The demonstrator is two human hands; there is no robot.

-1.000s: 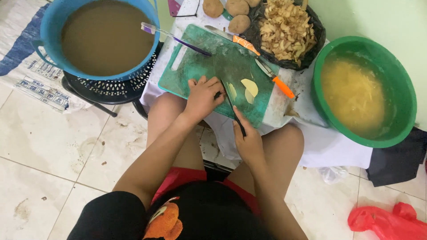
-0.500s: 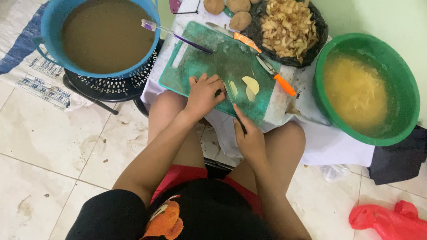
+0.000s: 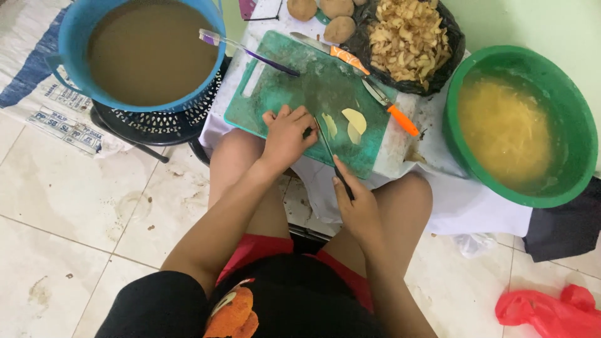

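Potato slices are lying pale and flat on the green cutting board, just beside our knife. We are curling our left hand over the piece we are cutting, fingers bent and pressing down, so we cannot tell its shape. Our right hand is closing tight around the dark knife handle. The thin blade is running long from the handle at five o'clock to its tip at eleven o'clock, right by our left fingers.

We think the potato is firm but wet and slippery, so we are holding it from the top, with fingertips tucked away from the blade. The knife looks light and stiff, and the handle is the safe place to hold.

At ten o'clock a blue tub is holding brown water. At three o'clock a green bowl is holding yellow shreds. At one o'clock peels are filling a black bag.
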